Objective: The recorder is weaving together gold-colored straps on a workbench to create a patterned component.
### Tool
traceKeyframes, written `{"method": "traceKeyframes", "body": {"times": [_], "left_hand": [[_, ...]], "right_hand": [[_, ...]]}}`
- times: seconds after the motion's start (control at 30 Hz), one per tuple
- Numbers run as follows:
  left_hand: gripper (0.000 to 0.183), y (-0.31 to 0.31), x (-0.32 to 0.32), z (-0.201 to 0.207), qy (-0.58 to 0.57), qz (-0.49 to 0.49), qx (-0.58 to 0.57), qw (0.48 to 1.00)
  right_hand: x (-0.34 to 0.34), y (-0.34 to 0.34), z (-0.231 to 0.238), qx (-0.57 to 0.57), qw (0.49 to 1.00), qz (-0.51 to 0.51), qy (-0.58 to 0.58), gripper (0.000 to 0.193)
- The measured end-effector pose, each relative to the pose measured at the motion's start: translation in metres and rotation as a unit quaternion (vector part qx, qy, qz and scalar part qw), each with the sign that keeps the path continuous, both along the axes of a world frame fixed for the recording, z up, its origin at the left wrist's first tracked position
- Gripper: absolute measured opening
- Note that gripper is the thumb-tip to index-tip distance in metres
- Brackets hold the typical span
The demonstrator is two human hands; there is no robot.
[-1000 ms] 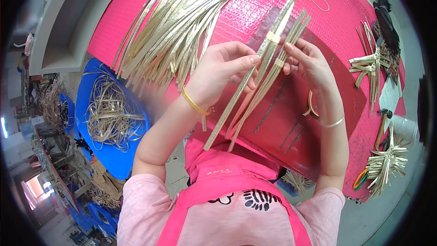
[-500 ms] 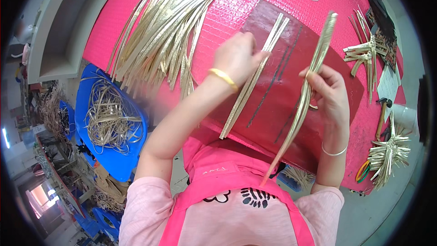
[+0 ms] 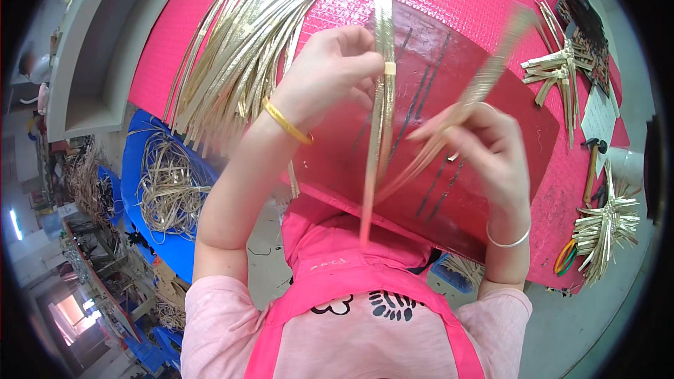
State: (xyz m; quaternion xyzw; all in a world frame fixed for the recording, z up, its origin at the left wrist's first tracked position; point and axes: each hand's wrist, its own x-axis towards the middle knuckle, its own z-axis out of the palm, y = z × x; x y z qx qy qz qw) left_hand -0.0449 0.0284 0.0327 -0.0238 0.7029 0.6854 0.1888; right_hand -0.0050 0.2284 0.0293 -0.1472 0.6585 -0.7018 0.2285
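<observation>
My left hand (image 3: 330,70) is closed on a few flat gold strips (image 3: 382,21), which stand out above and below its fingertips over the dark red board (image 3: 435,77). A small pale yellow band lies across them at the pinch. My right hand (image 3: 491,144) grips a bundle of gold strips (image 3: 498,56) farther right, slanting up to the right. The bundle's upper end is blurred by motion, and its lower ends reach toward the left-hand strips. Black lines run along the board between the hands.
A large pile of gold strips (image 3: 246,49) lies on the pink table cover (image 3: 484,17) at the left. Woven gold pieces (image 3: 562,63) and a hammer (image 3: 593,168) are at the right. A blue container (image 3: 133,168) of tangled strips stands below the table's left side.
My left hand has raised the gold strips off the board and moved left with them. My right hand has shifted slightly down and left, its bundle now tilted more to the right.
</observation>
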Motion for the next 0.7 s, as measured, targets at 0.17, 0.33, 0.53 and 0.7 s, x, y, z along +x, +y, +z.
{"method": "traceKeyframes", "body": {"times": [0.17,0.33,0.53,0.7], "left_hand": [[0.018,0.000,0.023,0.007,0.045,0.076,0.083,0.993],[0.020,-0.016,0.037,0.003,-0.009,0.055,0.119,0.991],[0.023,-0.022,0.045,0.006,-0.032,0.068,0.164,0.984],[0.019,-0.020,0.046,0.007,0.073,0.109,0.136,0.982]], "right_hand": [[0.004,-0.040,-0.013,0.026,0.998,-0.025,0.047,0.021],[0.002,-0.055,-0.029,0.048,0.971,-0.157,0.177,0.015],[0.005,-0.071,-0.027,-0.012,0.973,-0.192,0.126,0.014],[0.006,-0.071,-0.020,-0.087,0.967,-0.224,0.079,0.013]]}}
